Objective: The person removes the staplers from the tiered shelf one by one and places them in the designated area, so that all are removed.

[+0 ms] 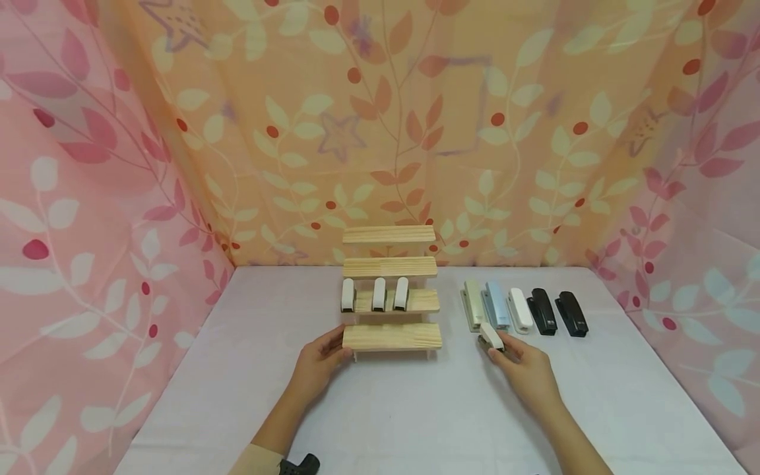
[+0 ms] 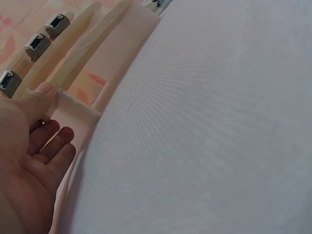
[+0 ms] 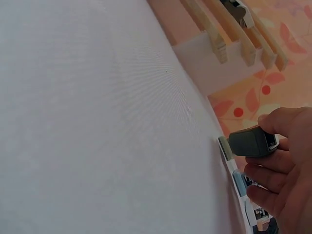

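My left hand grips the left end of the lowest board of a tiered wooden shelf. In the left wrist view the thumb lies on the board's edge, with the other fingers bent below it. Three small white staplers stand on the second board from the bottom. My right hand pinches another small white stapler between thumb and fingers, just in front of a row of staplers. From the right wrist, its dark underside faces the camera.
Right of the shelf, a pale green stapler, a light blue one, a larger white one and two black ones lie in a row on the white tabletop. Patterned curtains enclose the table's back and sides.
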`<act>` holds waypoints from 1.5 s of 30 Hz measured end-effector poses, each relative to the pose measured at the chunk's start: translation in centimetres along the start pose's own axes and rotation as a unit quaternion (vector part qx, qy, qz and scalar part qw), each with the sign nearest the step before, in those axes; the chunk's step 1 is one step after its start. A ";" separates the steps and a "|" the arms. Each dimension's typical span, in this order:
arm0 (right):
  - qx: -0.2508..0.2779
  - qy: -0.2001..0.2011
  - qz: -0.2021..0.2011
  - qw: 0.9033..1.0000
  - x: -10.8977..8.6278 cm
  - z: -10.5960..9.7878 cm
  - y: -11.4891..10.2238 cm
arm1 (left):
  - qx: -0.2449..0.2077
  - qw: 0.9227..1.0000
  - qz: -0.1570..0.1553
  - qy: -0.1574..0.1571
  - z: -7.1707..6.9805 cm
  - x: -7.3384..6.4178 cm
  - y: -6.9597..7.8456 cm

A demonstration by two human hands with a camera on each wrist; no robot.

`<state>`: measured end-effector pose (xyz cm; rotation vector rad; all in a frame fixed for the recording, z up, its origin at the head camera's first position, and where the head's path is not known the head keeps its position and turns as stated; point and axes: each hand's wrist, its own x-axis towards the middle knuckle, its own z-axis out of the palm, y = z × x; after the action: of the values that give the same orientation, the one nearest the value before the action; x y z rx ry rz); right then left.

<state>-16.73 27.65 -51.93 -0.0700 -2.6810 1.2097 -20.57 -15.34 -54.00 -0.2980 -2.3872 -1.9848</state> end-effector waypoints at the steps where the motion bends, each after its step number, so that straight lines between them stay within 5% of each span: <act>1: -0.002 -0.001 0.001 1.000 0.0 0.1 0.1 | -0.001 1.000 0.000 0.000 0.0 0.0 0.0; 16: -0.009 -0.015 0.009 1.000 -0.5 0.9 -0.1 | 0.004 1.000 0.000 -0.004 -0.2 -0.1 0.2; 34: -0.090 0.009 -0.027 0.996 -0.6 2.1 0.3 | 0.006 1.000 0.016 -0.004 -0.5 -0.1 0.0; 45: -0.089 -0.016 0.011 0.996 -0.4 0.8 -1.1 | 0.004 1.000 0.017 -0.004 -0.1 0.1 -0.3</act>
<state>-16.44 26.32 -51.72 -0.1089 -2.8170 0.9821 -20.74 -15.48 -54.24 -0.3439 -2.3768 -1.9638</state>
